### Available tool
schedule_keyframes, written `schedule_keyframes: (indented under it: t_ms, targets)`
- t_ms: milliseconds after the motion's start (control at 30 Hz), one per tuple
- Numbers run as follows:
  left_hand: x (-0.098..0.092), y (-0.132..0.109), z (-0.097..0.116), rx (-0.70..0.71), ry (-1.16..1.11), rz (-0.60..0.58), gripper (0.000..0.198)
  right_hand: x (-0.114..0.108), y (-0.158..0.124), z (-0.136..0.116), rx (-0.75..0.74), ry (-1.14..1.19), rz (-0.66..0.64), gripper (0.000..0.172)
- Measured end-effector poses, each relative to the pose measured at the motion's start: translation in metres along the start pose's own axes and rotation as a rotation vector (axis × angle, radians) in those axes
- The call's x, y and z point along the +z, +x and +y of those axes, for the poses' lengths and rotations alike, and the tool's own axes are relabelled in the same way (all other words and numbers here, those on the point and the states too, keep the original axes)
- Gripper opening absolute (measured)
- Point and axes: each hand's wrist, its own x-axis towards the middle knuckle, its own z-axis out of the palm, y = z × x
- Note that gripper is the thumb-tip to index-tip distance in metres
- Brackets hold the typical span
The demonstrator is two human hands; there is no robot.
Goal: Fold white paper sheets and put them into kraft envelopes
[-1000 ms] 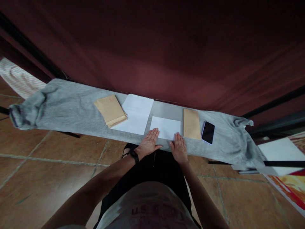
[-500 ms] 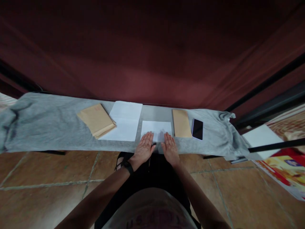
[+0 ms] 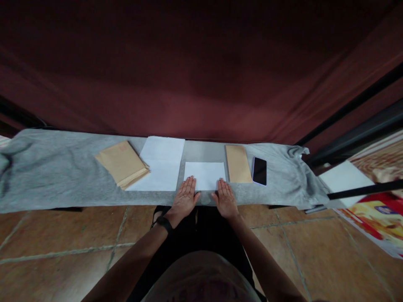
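Observation:
A folded white sheet (image 3: 205, 174) lies on the grey cloth (image 3: 63, 172) that covers a narrow bench. My left hand (image 3: 183, 199) lies flat and open on the sheet's near left corner. My right hand (image 3: 224, 198) lies flat and open on its near right corner. Left of the folded sheet lies a larger white sheet (image 3: 161, 163). A stack of brown envelopes (image 3: 122, 163) overlaps that sheet's left edge. A single brown envelope (image 3: 237, 163) lies right of the folded sheet, with a dark phone (image 3: 260, 171) beside it.
A dark red curtain (image 3: 201, 71) hangs right behind the bench. The floor is brown tile (image 3: 56, 247). At the right stand black bars (image 3: 362, 191), a white board (image 3: 344, 178) and a red and yellow printed sheet (image 3: 378, 226).
Both hands have slid outward and back along the folded sheet's near edge, from its middle to its corners. The head view has shifted, so the bench sits more level.

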Motion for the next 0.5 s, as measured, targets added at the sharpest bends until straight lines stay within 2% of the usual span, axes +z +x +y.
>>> schedule_keyframes:
  t_ms: [100,233,367,500]
  targets:
    - [-0.003,-0.006,-0.005,-0.059,0.01,0.013,0.064,-0.001,-0.006,0.003,0.025,-0.013,0.007,0.067]
    - [-0.006,-0.002,0.0,-0.124,0.005,0.04,0.064,-0.004,-0.003,0.002,0.086,0.031,0.002,0.067]
    - [-0.005,0.029,0.015,-0.102,-0.014,0.01,0.061,-0.007,0.031,-0.007,0.069,0.16,-0.06,0.062]
    - [0.004,0.07,0.023,-0.037,-0.03,-0.076,0.06,0.002,0.078,-0.018,0.028,0.245,-0.111,0.057]
